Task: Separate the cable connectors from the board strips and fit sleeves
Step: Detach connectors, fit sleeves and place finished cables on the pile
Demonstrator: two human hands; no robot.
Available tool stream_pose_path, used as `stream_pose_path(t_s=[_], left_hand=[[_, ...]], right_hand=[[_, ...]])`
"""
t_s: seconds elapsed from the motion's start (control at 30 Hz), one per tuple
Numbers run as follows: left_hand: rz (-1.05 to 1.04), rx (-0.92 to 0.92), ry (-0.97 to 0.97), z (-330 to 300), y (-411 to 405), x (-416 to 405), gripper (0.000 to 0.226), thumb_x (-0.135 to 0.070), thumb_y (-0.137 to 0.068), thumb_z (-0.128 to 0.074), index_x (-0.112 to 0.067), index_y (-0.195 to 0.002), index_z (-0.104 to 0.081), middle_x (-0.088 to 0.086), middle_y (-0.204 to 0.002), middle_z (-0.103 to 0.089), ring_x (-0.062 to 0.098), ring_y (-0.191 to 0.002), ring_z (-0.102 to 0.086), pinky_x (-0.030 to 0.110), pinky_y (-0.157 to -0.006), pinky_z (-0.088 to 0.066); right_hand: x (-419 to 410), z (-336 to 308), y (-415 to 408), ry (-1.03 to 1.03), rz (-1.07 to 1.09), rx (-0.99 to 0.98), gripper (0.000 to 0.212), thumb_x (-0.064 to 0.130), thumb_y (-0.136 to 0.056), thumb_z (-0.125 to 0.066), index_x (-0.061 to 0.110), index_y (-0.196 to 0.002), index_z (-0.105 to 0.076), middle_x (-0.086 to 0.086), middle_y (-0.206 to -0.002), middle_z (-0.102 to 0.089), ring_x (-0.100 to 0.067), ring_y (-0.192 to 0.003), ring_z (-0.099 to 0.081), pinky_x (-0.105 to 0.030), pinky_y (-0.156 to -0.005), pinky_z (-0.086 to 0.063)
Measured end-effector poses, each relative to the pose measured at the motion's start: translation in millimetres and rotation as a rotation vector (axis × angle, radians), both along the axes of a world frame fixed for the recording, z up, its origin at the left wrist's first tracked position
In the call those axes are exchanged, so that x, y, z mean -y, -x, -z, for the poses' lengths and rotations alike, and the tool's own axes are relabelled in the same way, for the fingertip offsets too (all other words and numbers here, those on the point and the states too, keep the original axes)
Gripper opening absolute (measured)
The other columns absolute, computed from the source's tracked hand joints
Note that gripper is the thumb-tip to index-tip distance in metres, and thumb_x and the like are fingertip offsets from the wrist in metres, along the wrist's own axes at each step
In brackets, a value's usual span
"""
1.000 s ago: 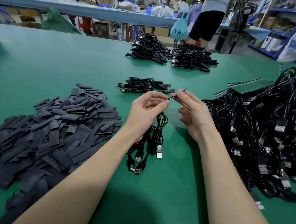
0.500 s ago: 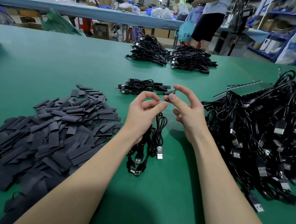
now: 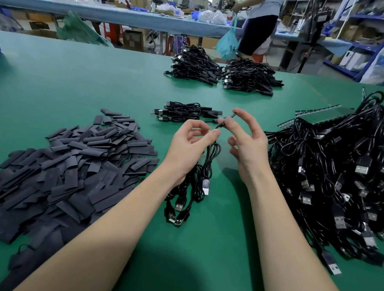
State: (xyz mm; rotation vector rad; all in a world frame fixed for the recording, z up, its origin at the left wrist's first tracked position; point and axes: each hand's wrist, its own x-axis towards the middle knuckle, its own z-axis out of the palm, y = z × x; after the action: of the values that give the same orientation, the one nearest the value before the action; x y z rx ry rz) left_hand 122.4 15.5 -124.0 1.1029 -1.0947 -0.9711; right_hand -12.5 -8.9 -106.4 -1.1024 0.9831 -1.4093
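Note:
My left hand point(image 3: 189, 148) grips a small bunch of black USB cables point(image 3: 189, 190) that hangs down to the green table point(image 3: 78, 77), and its thumb and forefinger pinch one cable's thin end. My right hand point(image 3: 246, 142) pinches a short dark sleeve point(image 3: 226, 120) on that same cable end, just above my left fingertips; its other fingers are spread. A large heap of flat black sleeves point(image 3: 68, 169) lies to the left. A tangled mass of black cables point(image 3: 342, 177) still joined to green board strips point(image 3: 318, 117) fills the right side.
A small row of finished cables point(image 3: 184, 112) lies just beyond my hands. Two bigger cable piles point(image 3: 222, 72) sit at the far edge of the table. A person stands behind the table with a teal bag point(image 3: 227, 43).
My right hand has risen slightly and opened its outer fingers while turning the sleeve on the cable end. The left hand holds its place. The person behind has stepped to the right.

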Motion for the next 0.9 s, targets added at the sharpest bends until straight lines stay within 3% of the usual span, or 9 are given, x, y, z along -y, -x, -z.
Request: stream_pose_path(t_s=[0.1,0.17,0.33,0.43,0.5,0.6,0.73,0.83,0.9], left_hand=[[0.027,0.174,-0.046,-0.2,1.5,-2.3,0.032,-0.031,-0.083,-0.082,-0.019,-0.104,-0.06,-0.005,-0.1,-0.065,0.001,-0.082,-0.063,0.015,-0.08,-0.051],[0.07,0.29,-0.045,-1.2,3.6,-4.4,0.027,-0.025,-0.083,-0.082,-0.019,-0.101,-0.063,-0.005,-0.095,-0.064,0.005,-0.079,-0.061,0.013,-0.08,-0.051],[0.027,0.242,-0.051,-11.7,-1.5,-3.8,0.018,-0.012,-0.085,-0.079,-0.023,-0.095,-0.069,-0.004,-0.089,-0.073,0.009,-0.079,-0.07,0.025,-0.083,-0.058],[-0.078,0.278,-0.004,-27.4,-11.0,3.7,0.024,-0.021,-0.084,-0.082,-0.032,-0.096,-0.065,-0.005,-0.092,-0.074,0.008,-0.081,-0.072,0.02,-0.076,-0.055],[-0.135,0.32,0.049,-40.7,-17.2,14.7,0.026,-0.022,-0.082,-0.082,-0.03,-0.093,-0.06,-0.004,-0.088,-0.071,0.004,-0.07,-0.066,0.015,-0.062,-0.05],[-0.189,0.61,0.114,-61.6,-24.7,42.8,0.023,-0.018,-0.082,-0.079,-0.024,-0.086,-0.057,-0.007,-0.078,-0.064,0.004,-0.061,-0.058,0.022,-0.063,-0.05],[-0.172,1.115,0.052,-71.6,-29.0,79.6,0.019,-0.014,-0.085,-0.07,-0.026,-0.086,-0.056,-0.005,-0.091,-0.065,0.022,-0.091,-0.064,0.035,-0.083,-0.053],[-0.166,1.368,-0.009,-52.9,-32.8,92.2,0.016,-0.01,-0.086,-0.062,-0.023,-0.095,-0.061,0.003,-0.104,-0.065,0.029,-0.106,-0.058,0.033,-0.084,-0.043],[-0.217,1.433,-0.025,-39.6,-36.6,92.7,0.019,-0.011,-0.088,-0.062,-0.02,-0.104,-0.066,0.008,-0.116,-0.06,0.03,-0.115,-0.052,0.035,-0.093,-0.039]], right_hand=[[4.4,-3.2,3.8,0.006,0.123,0.123,0.025,0.023,-0.091,-0.077,0.031,-0.113,-0.067,0.003,-0.094,-0.08,-0.007,-0.054,-0.04,-0.017,-0.048,-0.033],[5.3,-2.2,4.7,0.019,0.165,0.146,0.024,0.022,-0.091,-0.077,0.031,-0.111,-0.066,0.001,-0.095,-0.08,-0.007,-0.053,-0.041,-0.016,-0.048,-0.034],[5.4,-0.7,-1.7,-0.019,0.212,0.156,0.035,0.033,-0.093,-0.075,0.034,-0.124,-0.058,0.004,-0.096,-0.08,-0.007,-0.054,-0.053,-0.018,-0.049,-0.04],[5.7,0.6,0.0,-0.084,0.174,0.118,0.032,0.041,-0.098,-0.066,0.032,-0.126,-0.053,0.013,-0.095,-0.079,-0.006,-0.058,-0.057,-0.019,-0.052,-0.042],[6.6,2.4,-0.2,-0.131,0.166,0.098,0.022,0.036,-0.1,-0.063,0.029,-0.12,-0.056,0.013,-0.091,-0.079,-0.006,-0.055,-0.054,-0.019,-0.051,-0.04],[6.3,4.6,-3.4,-0.155,0.124,0.032,0.012,0.028,-0.101,-0.061,0.025,-0.113,-0.06,0.011,-0.083,-0.078,-0.004,-0.052,-0.052,-0.018,-0.049,-0.039],[3.4,6.2,-7.4,-0.143,0.046,-0.079,0.012,0.024,-0.101,-0.062,0.021,-0.111,-0.066,0.013,-0.077,-0.077,-0.003,-0.049,-0.051,-0.016,-0.049,-0.039],[3.9,8.2,-9.7,-0.121,0.026,-0.148,0.01,0.022,-0.1,-0.064,0.02,-0.108,-0.069,0.012,-0.076,-0.077,-0.006,-0.051,-0.05,-0.015,-0.051,-0.039],[4.0,10.6,-11.1,-0.105,-0.006,-0.192,0.007,0.023,-0.099,-0.064,0.021,-0.103,-0.069,0.013,-0.075,-0.077,-0.005,-0.051,-0.051,-0.013,-0.052,-0.04]])
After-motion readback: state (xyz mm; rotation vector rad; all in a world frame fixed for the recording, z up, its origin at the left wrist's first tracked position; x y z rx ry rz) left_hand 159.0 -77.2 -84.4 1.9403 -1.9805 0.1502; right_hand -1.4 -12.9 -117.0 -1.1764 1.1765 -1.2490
